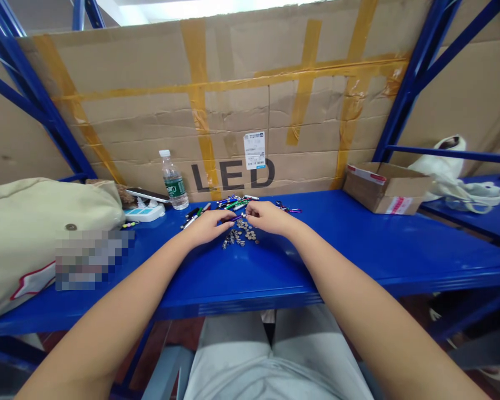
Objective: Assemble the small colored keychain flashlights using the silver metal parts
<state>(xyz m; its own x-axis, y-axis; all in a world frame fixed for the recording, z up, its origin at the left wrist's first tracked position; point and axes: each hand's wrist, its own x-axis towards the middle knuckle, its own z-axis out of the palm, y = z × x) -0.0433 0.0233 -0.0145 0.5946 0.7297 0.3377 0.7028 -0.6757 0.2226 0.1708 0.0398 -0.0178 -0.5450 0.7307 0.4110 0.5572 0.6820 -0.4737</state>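
My left hand [210, 226] is closed on a slim purple metal tube [235, 218], held just above the table. The fingertips of my right hand [270, 218] pinch at the tube's right end, around a small silvery part [243, 215] too small to make out well. Below my hands lie a spread of round button cells [250, 236] and a loose heap of small shiny metal parts [233, 239]. Behind my fingers is a pile of blue, green and silver tubes [233, 202]. More dark and silver tubes [191, 216] lie beside my left hand, and purple ones with clips [289, 208] beyond my right.
The blue table [358, 239] backs onto a taped cardboard sheet [150, 122]. A water bottle [174, 183], a white power strip [145, 213] with a phone [148, 194], and a cream bag [45, 222] stand left. An open cardboard box [385, 189] stands at the back right.
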